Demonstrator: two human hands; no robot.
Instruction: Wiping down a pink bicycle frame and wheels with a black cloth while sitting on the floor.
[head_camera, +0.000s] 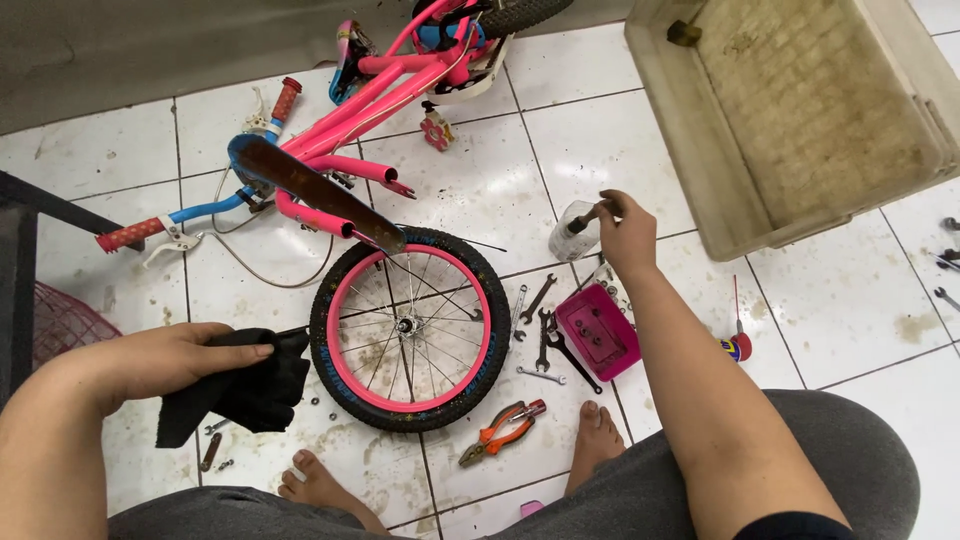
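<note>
A small pink bicycle (370, 90) lies on the white tiled floor (470, 170). Its front wheel (409, 328), with a black tyre and pink rim, lies flat in front of me. My left hand (170, 355) holds a black cloth (245, 390) just left of the wheel. My right hand (628, 232) is stretched forward, fingers closed on a dark-tipped tool at the top of a small clear bottle (572, 235). My bare feet (595, 435) rest near the wheel.
A pink box (597, 332) sits right of the wheel, with several wrenches (540, 315) and orange-handled pliers (500, 430) around it. A large beige tub (800, 110) stands at the upper right. A spray can (737, 345) lies beside my arm. Small bolts lie near the cloth.
</note>
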